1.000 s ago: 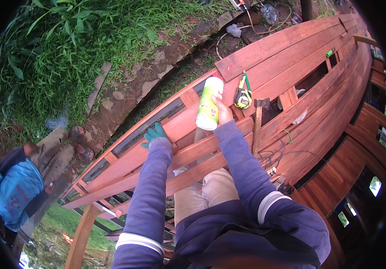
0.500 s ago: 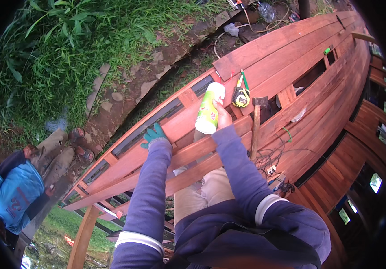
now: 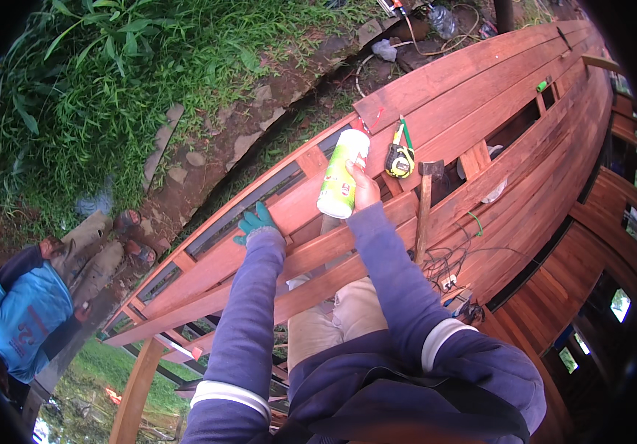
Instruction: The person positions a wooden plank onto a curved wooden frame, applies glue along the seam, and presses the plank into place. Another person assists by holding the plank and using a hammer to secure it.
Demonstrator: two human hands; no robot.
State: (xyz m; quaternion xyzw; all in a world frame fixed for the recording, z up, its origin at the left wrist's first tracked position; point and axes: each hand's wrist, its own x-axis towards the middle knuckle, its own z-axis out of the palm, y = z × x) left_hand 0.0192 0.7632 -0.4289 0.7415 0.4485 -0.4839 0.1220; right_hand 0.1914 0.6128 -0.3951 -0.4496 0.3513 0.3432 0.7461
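Honestly, I worry: my right hand (image 3: 363, 194) grips the white-and-green bottle (image 3: 341, 174) high above ground, my gloved left hand (image 3: 257, 223) presses the red plank (image 3: 289, 211); a slip drops it.

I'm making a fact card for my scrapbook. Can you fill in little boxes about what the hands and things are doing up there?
Place: reddish wooden frame high above grass
Right hand: bare, fingers wrapped round a white and green bottle, held tilted
Left hand: in a teal glove, resting on a plank
Nearby tools: yellow tape measure and a hammer lying on the boards
Also there: cables on the boards, a person in a blue shirt down below
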